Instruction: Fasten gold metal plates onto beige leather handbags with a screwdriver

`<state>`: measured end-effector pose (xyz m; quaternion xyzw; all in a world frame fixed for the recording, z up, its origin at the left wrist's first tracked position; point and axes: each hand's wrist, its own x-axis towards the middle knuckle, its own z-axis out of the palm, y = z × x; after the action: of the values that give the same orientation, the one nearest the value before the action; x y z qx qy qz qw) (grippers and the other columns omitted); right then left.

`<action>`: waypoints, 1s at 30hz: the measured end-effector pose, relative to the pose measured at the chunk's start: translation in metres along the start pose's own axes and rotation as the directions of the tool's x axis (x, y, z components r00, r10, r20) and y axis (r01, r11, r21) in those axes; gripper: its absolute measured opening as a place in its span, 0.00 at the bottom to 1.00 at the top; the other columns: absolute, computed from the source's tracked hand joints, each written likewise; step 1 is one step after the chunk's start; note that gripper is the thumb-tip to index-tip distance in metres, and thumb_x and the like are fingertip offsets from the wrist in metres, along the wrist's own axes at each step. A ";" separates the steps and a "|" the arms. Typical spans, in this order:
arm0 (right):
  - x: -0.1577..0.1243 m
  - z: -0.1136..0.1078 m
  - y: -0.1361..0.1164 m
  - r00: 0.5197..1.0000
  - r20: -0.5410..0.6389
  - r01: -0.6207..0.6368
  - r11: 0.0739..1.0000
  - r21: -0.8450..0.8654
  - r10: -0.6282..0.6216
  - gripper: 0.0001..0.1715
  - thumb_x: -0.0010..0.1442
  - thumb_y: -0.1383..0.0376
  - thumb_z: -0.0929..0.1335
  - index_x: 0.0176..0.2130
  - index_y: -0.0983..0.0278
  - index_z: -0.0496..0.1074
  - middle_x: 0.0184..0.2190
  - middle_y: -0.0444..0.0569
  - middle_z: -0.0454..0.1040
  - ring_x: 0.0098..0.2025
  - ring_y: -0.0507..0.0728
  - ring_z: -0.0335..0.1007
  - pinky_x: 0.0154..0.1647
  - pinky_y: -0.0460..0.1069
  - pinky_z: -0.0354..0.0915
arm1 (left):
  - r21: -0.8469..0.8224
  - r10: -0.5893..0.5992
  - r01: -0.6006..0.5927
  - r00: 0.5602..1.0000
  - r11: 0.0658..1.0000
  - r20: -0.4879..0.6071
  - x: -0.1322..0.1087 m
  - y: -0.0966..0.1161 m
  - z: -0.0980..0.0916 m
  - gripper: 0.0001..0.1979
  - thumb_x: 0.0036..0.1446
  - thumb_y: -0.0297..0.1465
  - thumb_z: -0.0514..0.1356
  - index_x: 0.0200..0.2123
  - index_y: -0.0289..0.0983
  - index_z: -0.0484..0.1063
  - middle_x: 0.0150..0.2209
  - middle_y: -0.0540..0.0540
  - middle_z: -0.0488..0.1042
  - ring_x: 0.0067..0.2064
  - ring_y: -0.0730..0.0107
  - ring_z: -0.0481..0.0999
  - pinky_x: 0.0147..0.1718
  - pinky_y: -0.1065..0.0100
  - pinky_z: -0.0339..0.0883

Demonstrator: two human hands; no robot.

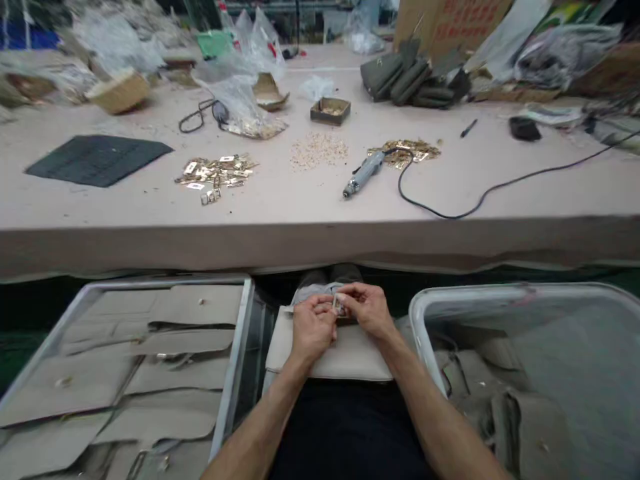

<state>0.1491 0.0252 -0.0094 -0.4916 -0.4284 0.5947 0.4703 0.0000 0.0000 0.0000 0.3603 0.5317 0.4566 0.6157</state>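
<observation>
A beige leather-like bag (345, 357) lies across my lap, partly covered by my forearms. Over its far edge my fingertips meet at a small shiny metal fitting (339, 308). My left hand (313, 327) is closed, its fingers pinching the fitting from the left. From the other side my right hand (369, 310) grips it between thumb and fingers. The fitting's exact shape is hidden by my fingers.
A crate (245, 333) of beige bags stands left; a pale bin (425, 300) with more bags stands right. On the table (280, 200) are an electric screwdriver (364, 175) with its cord, metal fitting piles (220, 172), scattered small parts (320, 151) and a dark sheet (97, 160).
</observation>
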 end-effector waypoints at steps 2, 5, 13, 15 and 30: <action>0.000 0.000 0.000 1.000 -0.008 0.001 1.000 0.001 -0.001 0.19 0.50 0.54 0.80 0.34 0.67 0.83 0.24 0.47 0.76 0.22 0.51 0.68 0.24 0.45 0.67 | 0.000 -0.006 0.006 1.000 1.000 -0.002 -0.001 0.001 0.001 0.17 0.48 0.31 0.67 0.42 0.31 0.72 0.19 0.53 0.74 0.12 0.75 0.67 0.11 0.75 0.59; 0.001 -0.001 0.001 1.000 -0.009 0.011 1.000 -0.005 -0.011 0.19 0.50 0.53 0.80 0.34 0.67 0.83 0.23 0.47 0.76 0.22 0.51 0.67 0.23 0.45 0.67 | -0.007 -0.014 0.014 1.000 1.000 -0.001 -0.001 -0.001 0.001 0.17 0.47 0.31 0.67 0.41 0.32 0.72 0.20 0.52 0.75 0.12 0.75 0.67 0.11 0.74 0.59; 0.000 -0.006 0.006 1.000 -0.002 0.016 1.000 -0.002 -0.016 0.20 0.52 0.52 0.79 0.35 0.67 0.82 0.24 0.47 0.75 0.22 0.52 0.67 0.24 0.46 0.67 | 0.025 -0.013 0.014 0.999 1.000 -0.045 0.002 -0.010 0.001 0.16 0.47 0.31 0.67 0.40 0.34 0.71 0.22 0.51 0.77 0.11 0.75 0.65 0.09 0.72 0.61; 0.000 -0.010 0.008 0.999 0.048 0.011 1.000 0.001 -0.011 0.20 0.51 0.54 0.80 0.38 0.67 0.82 0.27 0.47 0.76 0.25 0.52 0.69 0.28 0.47 0.69 | 0.035 -0.020 0.022 0.998 0.999 -0.066 0.003 -0.010 0.002 0.16 0.47 0.31 0.67 0.40 0.36 0.70 0.20 0.52 0.77 0.11 0.74 0.64 0.08 0.72 0.60; -0.002 -0.018 0.019 0.980 0.168 0.154 0.942 -0.297 -0.107 0.20 0.57 0.59 0.76 0.48 0.63 0.81 0.32 0.45 0.75 0.31 0.53 0.67 0.33 0.46 0.64 | 0.090 0.008 0.004 0.991 0.996 -0.134 0.006 -0.014 0.005 0.16 0.44 0.31 0.66 0.35 0.40 0.64 0.17 0.55 0.74 0.11 0.76 0.62 0.10 0.75 0.54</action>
<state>0.1641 0.0208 -0.0298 -0.4835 -0.5818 0.5230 0.3926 0.0076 0.0009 -0.0139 0.3567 0.5917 0.4559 0.5611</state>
